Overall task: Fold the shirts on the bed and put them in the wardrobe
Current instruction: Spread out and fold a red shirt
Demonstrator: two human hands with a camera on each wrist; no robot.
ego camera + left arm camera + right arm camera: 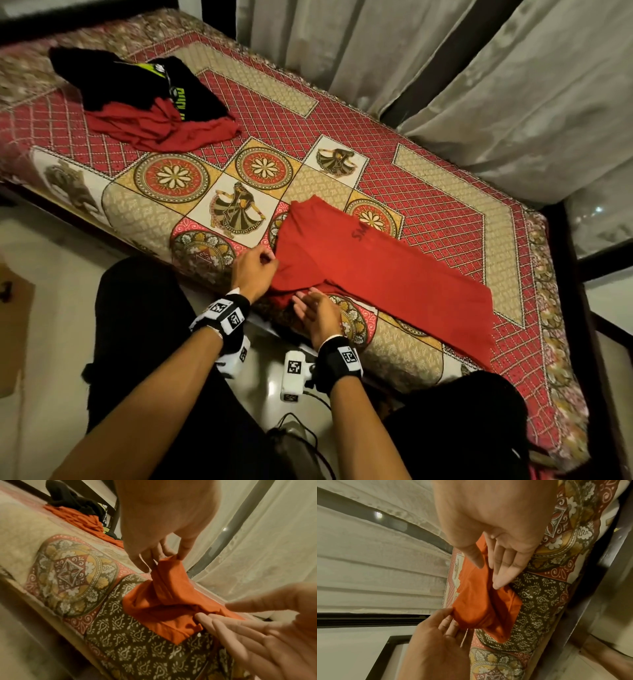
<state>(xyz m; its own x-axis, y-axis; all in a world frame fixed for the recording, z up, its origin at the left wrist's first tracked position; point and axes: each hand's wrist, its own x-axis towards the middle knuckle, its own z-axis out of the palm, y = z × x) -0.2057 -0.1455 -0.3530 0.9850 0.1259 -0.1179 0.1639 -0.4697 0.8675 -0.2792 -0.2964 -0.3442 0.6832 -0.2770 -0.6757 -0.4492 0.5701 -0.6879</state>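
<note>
Left hand (255, 270) pinches a fold of the red shirt (373, 270); right hand (317, 313) lies released, fingers straight, just beside its sleeve edge.

Beyond the hands the shirt stretches flat across the patterned bedspread (445, 212); farther off, well apart, a black shirt (144, 82) lies on another crumpled red one (154, 128).

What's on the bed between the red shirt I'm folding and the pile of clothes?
Nothing: in the head view only bare patterned bedspread separates the red shirt from the pile.
</note>
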